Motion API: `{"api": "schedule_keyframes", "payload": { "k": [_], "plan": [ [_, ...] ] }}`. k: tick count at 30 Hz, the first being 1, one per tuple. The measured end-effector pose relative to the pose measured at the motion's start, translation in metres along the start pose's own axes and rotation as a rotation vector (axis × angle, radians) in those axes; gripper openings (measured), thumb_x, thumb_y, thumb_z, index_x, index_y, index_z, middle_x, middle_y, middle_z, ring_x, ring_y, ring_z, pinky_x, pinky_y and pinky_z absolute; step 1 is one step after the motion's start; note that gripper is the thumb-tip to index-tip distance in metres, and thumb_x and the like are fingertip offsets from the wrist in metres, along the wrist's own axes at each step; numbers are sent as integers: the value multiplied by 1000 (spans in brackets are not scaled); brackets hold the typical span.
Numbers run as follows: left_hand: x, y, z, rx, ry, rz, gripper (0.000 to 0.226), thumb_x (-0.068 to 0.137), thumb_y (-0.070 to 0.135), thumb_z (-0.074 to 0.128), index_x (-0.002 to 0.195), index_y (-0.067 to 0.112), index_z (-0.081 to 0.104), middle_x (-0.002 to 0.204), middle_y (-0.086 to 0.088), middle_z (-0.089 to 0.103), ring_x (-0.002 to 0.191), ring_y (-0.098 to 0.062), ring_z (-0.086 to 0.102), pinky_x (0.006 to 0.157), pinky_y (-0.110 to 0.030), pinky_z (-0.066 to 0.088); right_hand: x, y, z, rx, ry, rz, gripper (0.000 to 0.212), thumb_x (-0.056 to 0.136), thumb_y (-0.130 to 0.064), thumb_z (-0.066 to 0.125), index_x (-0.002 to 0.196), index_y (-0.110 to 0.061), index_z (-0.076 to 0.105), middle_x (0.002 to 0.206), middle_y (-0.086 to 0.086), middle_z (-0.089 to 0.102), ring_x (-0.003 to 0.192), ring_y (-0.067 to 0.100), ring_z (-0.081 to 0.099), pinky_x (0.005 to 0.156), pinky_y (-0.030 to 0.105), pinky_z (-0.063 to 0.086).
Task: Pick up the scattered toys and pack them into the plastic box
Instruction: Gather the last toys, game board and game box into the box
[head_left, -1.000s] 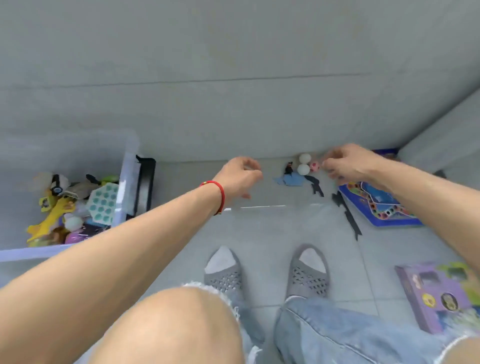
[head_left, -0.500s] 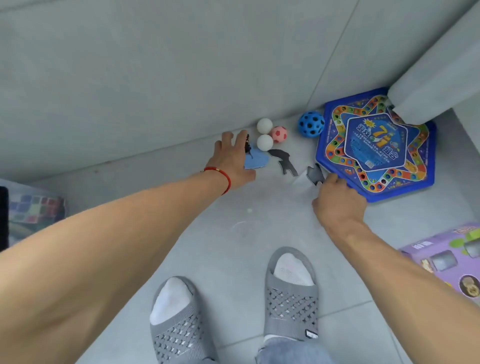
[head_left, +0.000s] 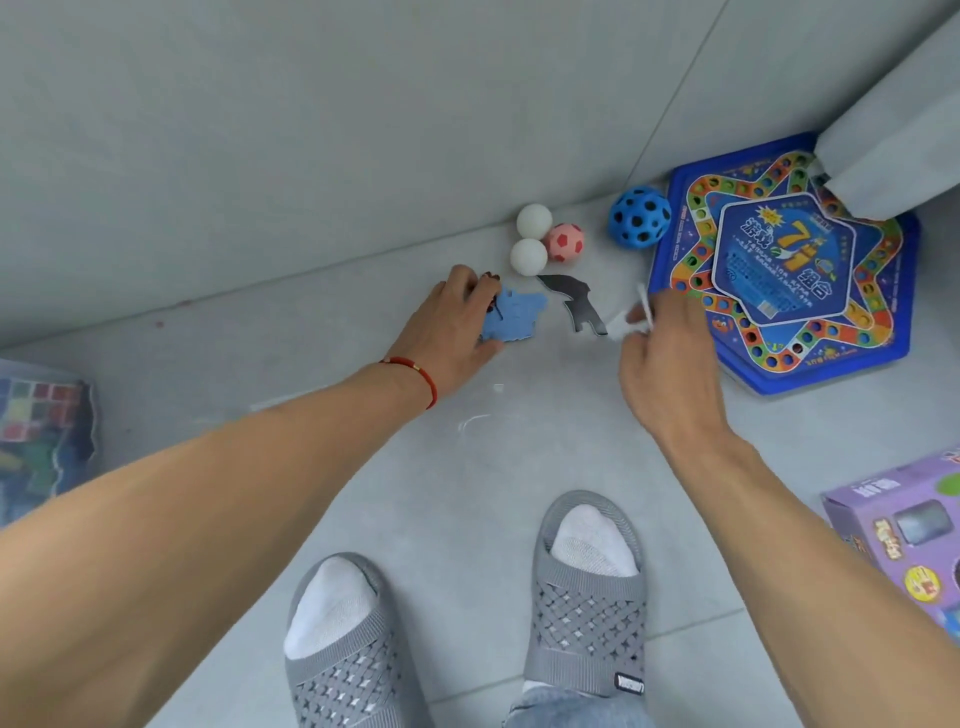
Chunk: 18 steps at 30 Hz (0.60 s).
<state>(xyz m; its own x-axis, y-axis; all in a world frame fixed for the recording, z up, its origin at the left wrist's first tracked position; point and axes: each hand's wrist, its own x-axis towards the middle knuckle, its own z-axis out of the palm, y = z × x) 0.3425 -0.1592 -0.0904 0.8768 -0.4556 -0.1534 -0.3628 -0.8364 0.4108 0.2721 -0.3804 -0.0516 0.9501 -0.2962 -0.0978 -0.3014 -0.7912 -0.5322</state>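
The head view is directed down at a grey tiled floor (head_left: 311, 130) beside a wall base. The left hand (head_left: 447, 327) is laid on a flat blue foam cutout (head_left: 514, 312), with the fingers curled over its left edge and the thumb at its near edge. The right hand (head_left: 670, 358) is seen pinching a small white piece (head_left: 623, 322) between thumb and fingertips; what the piece is cannot be told. Between the two hands a flat dark grey cutout (head_left: 576, 304) is lying on the floor. Just beyond it, two white balls (head_left: 530, 239) and a pink football-patterned ball (head_left: 564, 243) are clustered against the wall. A blue ball with black dimples (head_left: 639, 215) is found to their right, touching a blue hexagonal board game (head_left: 789, 260). A purple toy carton (head_left: 893, 540) is at the near right. Part of a clear plastic box (head_left: 47, 431) holding coloured blocks is visible at the left edge. Grey slippers (head_left: 587, 592) over white socks are at the near edge.
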Motion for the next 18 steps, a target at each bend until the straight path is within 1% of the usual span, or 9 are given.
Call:
{"api": "schedule_keyframes", "payload": {
  "k": [1, 3, 5, 7, 11, 13, 15, 16, 18],
  "plan": [
    [-4, -1, 1, -11, -10, 4, 53, 85, 26, 70, 130, 11, 47, 121, -11, 41, 92, -28, 56, 77, -40, 53, 14, -6, 7, -40, -30, -47, 25, 92, -3, 52, 117, -4, 55, 115, 18, 50, 87, 38, 57, 71, 44, 47],
    [-10, -2, 1, -70, -18, -8, 53, 81, 22, 73, 127, 11, 48, 120, -11, 42, 88, -28, 59, 76, -39, 53, 37, -18, 21, -132, -126, -76, 38, 93, -12, 56, 131, -9, 51, 125, 17, 46, 93, 39, 59, 72, 46, 52],
    [-14, -2, -2, -128, -37, -37, 54, 75, 17, 74, 123, 13, 48, 118, -8, 44, 88, -27, 59, 76, -39, 53, 46, -24, 33, -202, -226, -77, 52, 92, -24, 62, 140, -16, 44, 128, 14, 42, 97, 35, 57, 70, 40, 49],
    [-13, -1, -6, -120, -71, -62, 55, 72, 16, 75, 119, 15, 46, 115, -6, 45, 87, -26, 59, 76, -39, 53, 47, -23, 40, -264, -247, -90, 58, 90, -35, 66, 139, -18, 42, 126, 12, 41, 94, 32, 55, 67, 37, 44],
    [-8, 2, -9, -77, -107, -99, 54, 70, 20, 77, 111, 18, 42, 109, -3, 44, 80, -25, 57, 69, -37, 51, 40, -13, 46, -256, -169, -52, 39, 95, -38, 63, 119, -10, 49, 116, 14, 46, 97, 35, 56, 64, 40, 43],
    [-8, 3, -8, -102, -109, -110, 51, 69, 18, 76, 105, 19, 39, 105, -3, 44, 78, -24, 56, 66, -37, 51, 37, -10, 44, -259, -163, -41, 33, 93, -34, 64, 109, -10, 47, 104, 11, 52, 95, 35, 57, 63, 39, 42],
    [-9, 2, -8, -159, -103, -107, 49, 70, 15, 75, 98, 19, 35, 104, -3, 44, 78, -22, 52, 62, -31, 46, 34, -8, 39, -241, -190, -67, 28, 91, -26, 62, 101, -14, 39, 85, 6, 52, 81, 36, 57, 59, 36, 37],
    [-11, 1, -9, -186, -104, -108, 49, 70, 14, 75, 96, 19, 34, 103, -2, 44, 77, -21, 50, 61, -28, 42, 33, -9, 37, -206, -203, -87, 27, 91, -22, 61, 101, -15, 37, 78, 4, 50, 73, 35, 56, 57, 35, 36],
    [-14, -1, -12, -206, -113, -117, 46, 73, 13, 73, 94, 18, 32, 97, 1, 44, 72, -17, 44, 56, -25, 36, 31, -15, 35, -104, -212, -125, 26, 92, -18, 57, 107, -16, 36, 76, 2, 51, 67, 32, 53, 56, 34, 36]
  ]
}}
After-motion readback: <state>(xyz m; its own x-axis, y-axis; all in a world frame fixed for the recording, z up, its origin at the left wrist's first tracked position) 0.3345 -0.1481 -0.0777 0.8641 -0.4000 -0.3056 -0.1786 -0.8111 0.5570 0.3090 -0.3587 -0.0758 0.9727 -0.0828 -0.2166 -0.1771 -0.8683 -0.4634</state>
